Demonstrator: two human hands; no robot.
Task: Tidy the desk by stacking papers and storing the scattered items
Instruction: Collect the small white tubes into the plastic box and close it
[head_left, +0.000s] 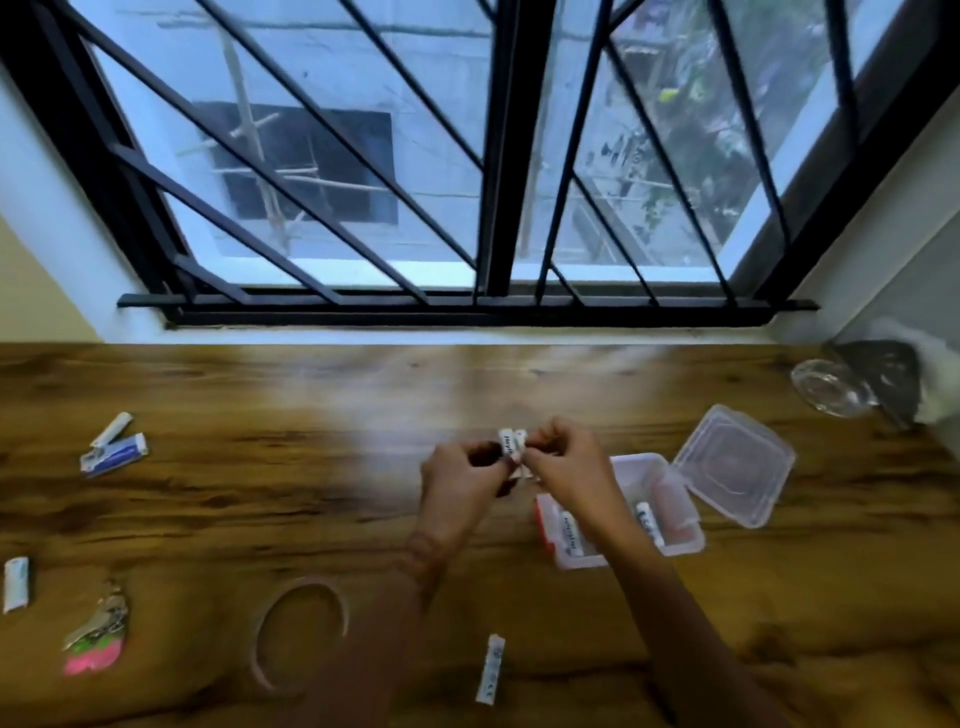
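Above the middle of the wooden desk (260, 499), my left hand (457, 480) and my right hand (566, 462) meet and pinch a small bunch of white batteries (511, 444) between their fingertips. Just right of my hands stands a clear plastic box (680, 540) with its hinged lid (735, 465) flipped open to the right; two white batteries (570, 535) lie inside it. One loose white battery (491, 670) lies near the front edge. A white and blue pack (114, 453) sits at the far left.
A roll of tape (298, 636) lies under my left forearm. A white item (15, 584) and a pink and green keychain (96, 642) sit at the left edge. A glass dish (831, 387) and a dark wrapper (883, 374) stand at the back right, below the barred window.
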